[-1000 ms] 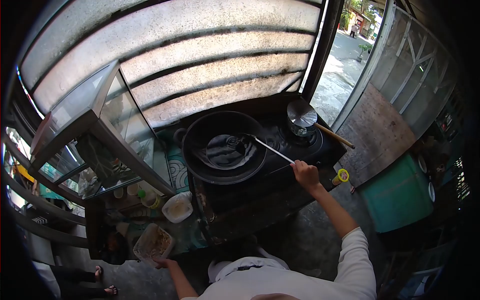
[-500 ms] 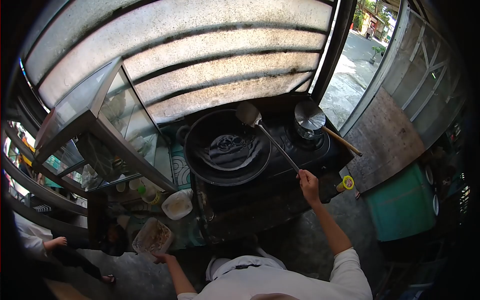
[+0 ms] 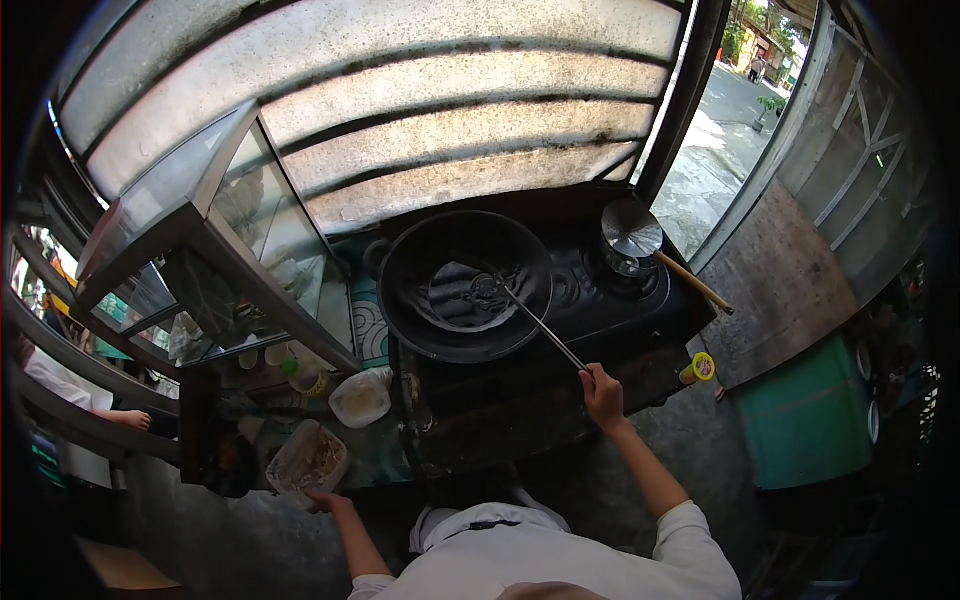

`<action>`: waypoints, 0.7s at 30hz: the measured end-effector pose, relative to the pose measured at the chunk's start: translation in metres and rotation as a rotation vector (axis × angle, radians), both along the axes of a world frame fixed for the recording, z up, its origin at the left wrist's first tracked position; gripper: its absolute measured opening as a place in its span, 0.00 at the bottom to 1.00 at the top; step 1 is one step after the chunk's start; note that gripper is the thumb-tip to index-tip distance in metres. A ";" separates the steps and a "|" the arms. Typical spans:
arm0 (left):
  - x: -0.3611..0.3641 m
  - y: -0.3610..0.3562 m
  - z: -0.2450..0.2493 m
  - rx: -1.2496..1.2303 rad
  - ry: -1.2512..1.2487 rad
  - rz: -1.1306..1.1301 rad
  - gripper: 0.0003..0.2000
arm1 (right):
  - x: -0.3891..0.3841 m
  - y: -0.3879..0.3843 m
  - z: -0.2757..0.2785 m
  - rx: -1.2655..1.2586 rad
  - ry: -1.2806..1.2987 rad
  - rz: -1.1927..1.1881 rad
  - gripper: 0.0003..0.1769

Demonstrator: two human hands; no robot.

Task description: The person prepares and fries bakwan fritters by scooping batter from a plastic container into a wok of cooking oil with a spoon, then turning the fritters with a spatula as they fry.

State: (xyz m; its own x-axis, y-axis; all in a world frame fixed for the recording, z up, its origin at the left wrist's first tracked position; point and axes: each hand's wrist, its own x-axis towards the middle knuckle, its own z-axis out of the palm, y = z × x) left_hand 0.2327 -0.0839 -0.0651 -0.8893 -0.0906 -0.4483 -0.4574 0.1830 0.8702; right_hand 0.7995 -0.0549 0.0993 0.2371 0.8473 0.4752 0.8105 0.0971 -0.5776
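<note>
My right hand (image 3: 603, 398) is wrapped round the end of a long metal spatula (image 3: 545, 328). The spatula's head is down inside a large black wok (image 3: 405, 275), in a pool of clear, rippled liquid (image 3: 470, 297), and is hard to make out. At the lower left, my left hand (image 3: 324, 501) grips the near corner of a clear plastic container (image 3: 290, 478). Brownish food bits (image 3: 322, 463) lie in that container; their kind I cannot tell. A second plastic tub (image 3: 360, 400) with pale contents stands on the counter just beyond it.
Right of the wok, a ladle-like pan with a wooden handle (image 3: 690, 280) rests on the stove (image 3: 640, 325). A yellow-lidded tub (image 3: 702, 367) sits at the stove's right edge. A glass display case (image 3: 275, 210) stands left. Another person's foot (image 3: 130, 418) shows far left.
The spatula's head has gone from the wok's far right rim down into the liquid. My right hand has shifted slightly left and down. My left hand still holds the container.
</note>
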 end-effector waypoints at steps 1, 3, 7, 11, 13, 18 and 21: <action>-0.001 0.000 0.000 0.008 -0.002 0.001 0.46 | -0.001 -0.001 -0.003 -0.009 -0.028 0.000 0.12; 0.001 -0.001 0.003 0.011 -0.004 -0.004 0.46 | -0.002 -0.002 -0.001 -0.017 -0.049 0.006 0.12; -0.004 -0.001 0.000 -0.024 -0.018 0.009 0.46 | -0.006 -0.007 0.007 0.001 -0.036 0.026 0.11; 0.001 0.000 0.004 0.005 -0.014 -0.014 0.47 | -0.003 -0.009 0.002 -0.032 -0.142 -0.002 0.11; 0.005 -0.002 0.014 0.030 -0.023 -0.030 0.46 | -0.002 -0.011 0.001 -0.017 -0.121 -0.003 0.11; 0.006 -0.003 0.010 0.021 0.000 -0.022 0.47 | -0.003 -0.019 0.005 -0.037 -0.058 0.002 0.12; 0.007 -0.002 0.011 0.030 0.004 0.003 0.48 | 0.000 -0.017 -0.005 -0.044 0.001 -0.007 0.14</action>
State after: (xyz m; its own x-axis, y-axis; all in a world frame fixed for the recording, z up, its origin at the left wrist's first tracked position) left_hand 0.2401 -0.0861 -0.0542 -0.8907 -0.0798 -0.4476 -0.4546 0.1553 0.8770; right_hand 0.7996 -0.0715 0.0947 0.2438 0.8658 0.4370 0.8103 0.0658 -0.5823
